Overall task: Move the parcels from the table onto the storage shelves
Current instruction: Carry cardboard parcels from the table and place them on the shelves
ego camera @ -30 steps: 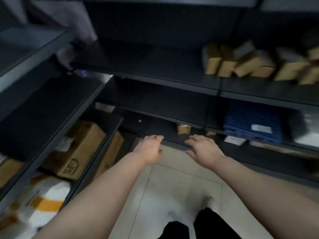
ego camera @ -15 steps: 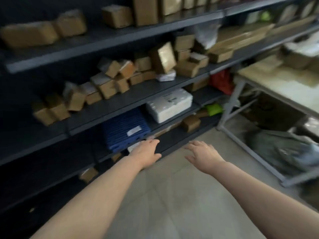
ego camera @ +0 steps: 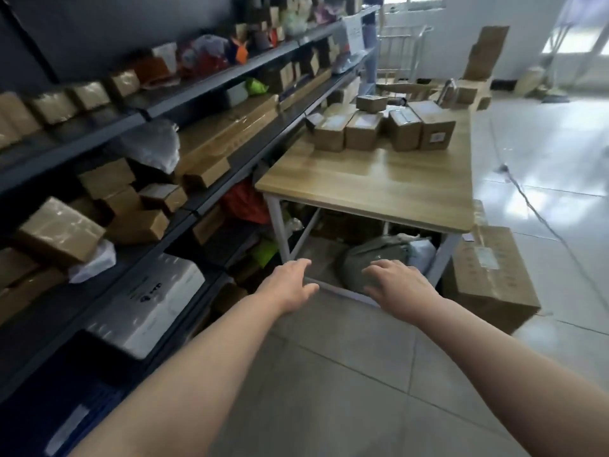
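Left hand (ego camera: 290,286) and right hand (ego camera: 397,285), empty with fingers spread, should step closer and grip squarely the brown cardboard parcels (ego camera: 379,130) well ahead on the pale wooden counter (ego camera: 379,189).

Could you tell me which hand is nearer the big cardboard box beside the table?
Right. The right hand is just left of the cardboard box; the left hand is farther left, by the shelves.

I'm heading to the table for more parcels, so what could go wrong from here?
The large box on the floor beside the table could trip you. The parcels sit at the table's far end, likely a stretch. The shelves already look crowded, so added boxes might knock others off.
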`<action>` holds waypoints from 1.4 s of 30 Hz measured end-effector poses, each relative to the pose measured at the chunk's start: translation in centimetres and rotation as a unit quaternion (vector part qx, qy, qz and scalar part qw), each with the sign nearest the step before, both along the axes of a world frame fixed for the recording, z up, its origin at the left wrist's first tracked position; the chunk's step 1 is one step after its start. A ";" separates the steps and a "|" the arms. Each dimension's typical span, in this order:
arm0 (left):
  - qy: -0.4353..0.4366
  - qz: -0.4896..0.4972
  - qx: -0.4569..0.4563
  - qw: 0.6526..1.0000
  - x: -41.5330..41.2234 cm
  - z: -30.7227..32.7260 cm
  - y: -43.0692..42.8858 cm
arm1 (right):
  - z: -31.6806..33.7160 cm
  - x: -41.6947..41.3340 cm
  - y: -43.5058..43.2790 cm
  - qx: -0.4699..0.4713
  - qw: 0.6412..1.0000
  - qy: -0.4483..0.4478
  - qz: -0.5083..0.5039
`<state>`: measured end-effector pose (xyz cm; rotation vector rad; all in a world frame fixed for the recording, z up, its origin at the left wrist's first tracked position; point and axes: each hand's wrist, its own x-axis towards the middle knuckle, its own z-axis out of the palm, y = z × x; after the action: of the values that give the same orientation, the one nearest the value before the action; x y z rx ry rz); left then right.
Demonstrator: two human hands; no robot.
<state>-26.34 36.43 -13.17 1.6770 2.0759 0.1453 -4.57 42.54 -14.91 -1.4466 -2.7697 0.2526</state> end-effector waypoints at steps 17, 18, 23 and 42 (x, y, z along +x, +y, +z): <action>0.014 -0.198 0.000 0.980 0.7 -0.3 30.6 | 0.2 1.9 22.4 -0.016 0.975 0.003 -0.223; 0.009 -0.200 -0.004 0.980 0.7 -0.6 32.0 | 0.0 2.0 23.4 -0.021 0.973 0.009 -0.231; -0.002 -0.222 -0.024 0.975 2.2 -1.9 38.3 | -1.4 3.8 28.6 -0.052 0.964 -0.002 -0.261; -0.023 -0.134 -0.006 0.991 13.1 -1.4 61.1 | -0.6 14.5 55.9 -0.028 0.976 0.030 -0.216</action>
<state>-13.19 97.51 -14.56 1.9074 1.7943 0.0840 9.93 98.40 -15.51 -1.9640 -2.3367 0.3573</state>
